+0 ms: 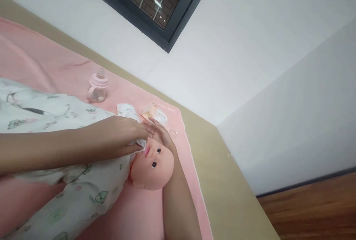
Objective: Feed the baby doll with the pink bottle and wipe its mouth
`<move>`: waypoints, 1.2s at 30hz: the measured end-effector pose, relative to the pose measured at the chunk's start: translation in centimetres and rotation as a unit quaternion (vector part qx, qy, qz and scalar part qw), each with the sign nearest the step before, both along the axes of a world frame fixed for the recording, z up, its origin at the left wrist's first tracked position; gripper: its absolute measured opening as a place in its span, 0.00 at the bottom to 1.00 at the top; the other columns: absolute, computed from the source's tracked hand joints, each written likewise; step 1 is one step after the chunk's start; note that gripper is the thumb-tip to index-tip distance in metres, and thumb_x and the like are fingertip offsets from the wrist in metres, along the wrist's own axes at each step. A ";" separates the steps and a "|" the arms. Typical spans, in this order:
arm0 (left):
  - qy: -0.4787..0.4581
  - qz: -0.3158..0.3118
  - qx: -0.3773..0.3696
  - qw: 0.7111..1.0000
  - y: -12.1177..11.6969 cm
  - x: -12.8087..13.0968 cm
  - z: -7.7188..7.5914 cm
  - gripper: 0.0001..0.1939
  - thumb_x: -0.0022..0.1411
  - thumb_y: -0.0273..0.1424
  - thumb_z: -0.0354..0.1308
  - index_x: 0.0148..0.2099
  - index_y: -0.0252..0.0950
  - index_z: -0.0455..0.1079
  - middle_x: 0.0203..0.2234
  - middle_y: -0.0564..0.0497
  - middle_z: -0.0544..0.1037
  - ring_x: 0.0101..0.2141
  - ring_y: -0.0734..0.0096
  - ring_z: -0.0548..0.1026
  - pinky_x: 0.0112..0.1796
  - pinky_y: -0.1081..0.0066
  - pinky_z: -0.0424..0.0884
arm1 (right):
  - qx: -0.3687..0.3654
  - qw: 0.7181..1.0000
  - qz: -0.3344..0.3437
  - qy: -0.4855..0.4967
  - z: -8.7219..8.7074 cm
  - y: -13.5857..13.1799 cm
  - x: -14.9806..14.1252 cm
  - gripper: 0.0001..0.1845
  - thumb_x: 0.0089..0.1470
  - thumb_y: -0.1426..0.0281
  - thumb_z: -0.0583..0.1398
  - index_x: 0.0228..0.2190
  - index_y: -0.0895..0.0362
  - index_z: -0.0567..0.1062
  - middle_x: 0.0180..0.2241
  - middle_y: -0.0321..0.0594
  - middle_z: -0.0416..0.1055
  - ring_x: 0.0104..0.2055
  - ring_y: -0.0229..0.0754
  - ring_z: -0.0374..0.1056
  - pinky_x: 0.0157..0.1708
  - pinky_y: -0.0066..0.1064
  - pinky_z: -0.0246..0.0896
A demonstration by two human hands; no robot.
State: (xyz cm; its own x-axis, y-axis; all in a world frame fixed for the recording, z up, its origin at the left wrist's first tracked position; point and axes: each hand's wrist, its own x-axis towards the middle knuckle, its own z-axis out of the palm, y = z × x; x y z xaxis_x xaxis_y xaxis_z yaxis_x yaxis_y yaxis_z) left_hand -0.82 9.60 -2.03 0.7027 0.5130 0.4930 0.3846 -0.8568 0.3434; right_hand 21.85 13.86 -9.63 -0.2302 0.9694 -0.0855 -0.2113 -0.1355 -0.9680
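Observation:
A baby doll [160, 171] lies on its back in a white printed outfit [91, 115], its bald head to the right and its eyes open. My left hand [125, 134] reaches in from the left and is closed on a white wipe [141, 143], which touches the doll's mouth and chin. Behind the doll's head curves my right arm. My right hand [160, 134] lies along the far side of the head, fingers stretched out near my left knuckles. Part of its palm is hidden by the head.
A pink baby bottle [98, 88] stands on the pink mat [144, 210], beyond the doll. A small printed packet [154, 113] and a small clear item [174, 132] lie near my right hand. The beige tabletop [222, 180] meets a white wall with a dark-framed window [167, 39].

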 end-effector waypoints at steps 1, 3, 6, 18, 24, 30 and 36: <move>0.012 -0.006 0.009 1.000 0.1 0.0 0.2 0.10 0.55 0.24 0.48 0.25 0.36 0.67 0.20 0.55 0.70 0.23 0.73 0.65 0.26 0.73 0.56 | 0.003 1.000 0.000 -0.001 0.0 0.0 0.0 0.25 0.50 0.58 0.61 0.49 0.52 0.69 0.51 0.40 0.71 0.55 0.48 0.65 0.58 0.47 0.57; 0.041 -0.019 0.033 0.998 0.3 0.1 0.6 0.12 0.56 0.20 0.46 0.27 0.36 0.68 0.24 0.55 0.72 0.27 0.72 0.69 0.29 0.73 0.59 | 0.004 1.000 0.005 0.001 -0.1 0.0 0.1 0.24 0.51 0.58 0.60 0.49 0.52 0.69 0.51 0.41 0.71 0.56 0.48 0.65 0.59 0.47 0.57; 0.069 -0.034 0.062 0.995 0.8 0.5 0.5 0.12 0.53 0.18 0.48 0.28 0.36 0.70 0.25 0.54 0.74 0.26 0.72 0.69 0.28 0.73 0.59 | -0.002 1.000 0.013 0.010 -0.2 0.0 0.1 0.25 0.51 0.59 0.60 0.50 0.54 0.68 0.50 0.42 0.71 0.55 0.48 0.65 0.59 0.47 0.55; 0.061 -0.049 0.105 0.991 1.0 0.4 0.2 0.14 0.56 0.19 0.50 0.34 0.38 0.75 0.31 0.52 0.77 0.31 0.69 0.72 0.33 0.71 0.64 | 0.009 1.000 0.005 0.001 1.2 -0.9 -0.6 0.25 0.50 0.57 0.60 0.49 0.53 0.69 0.50 0.43 0.71 0.58 0.49 0.62 0.61 0.49 0.53; 0.036 -0.046 0.146 0.987 1.2 0.4 -0.3 0.14 0.55 0.18 0.51 0.34 0.38 0.74 0.32 0.51 0.76 0.31 0.67 0.71 0.33 0.69 0.63 | 0.012 1.000 -0.008 -0.008 1.3 -1.0 -0.6 0.23 0.50 0.58 0.60 0.48 0.52 0.70 0.49 0.42 0.71 0.57 0.48 0.64 0.61 0.48 0.53; 0.032 -0.040 0.154 0.987 1.1 0.3 -0.5 0.16 0.54 0.17 0.48 0.34 0.39 0.74 0.31 0.52 0.74 0.29 0.69 0.70 0.31 0.71 0.61 | -0.007 1.000 -0.006 -0.004 1.5 -0.9 -0.7 0.24 0.50 0.58 0.61 0.48 0.53 0.70 0.48 0.43 0.72 0.56 0.48 0.64 0.60 0.47 0.54; 0.021 -0.051 0.042 0.998 0.4 -0.2 0.7 0.21 0.56 0.18 0.43 0.37 0.42 0.74 0.34 0.53 0.74 0.28 0.75 0.70 0.28 0.75 0.60 | -0.006 1.000 -0.003 -0.015 1.4 -1.0 -0.7 0.22 0.53 0.60 0.59 0.49 0.52 0.69 0.49 0.43 0.71 0.57 0.48 0.64 0.59 0.49 0.55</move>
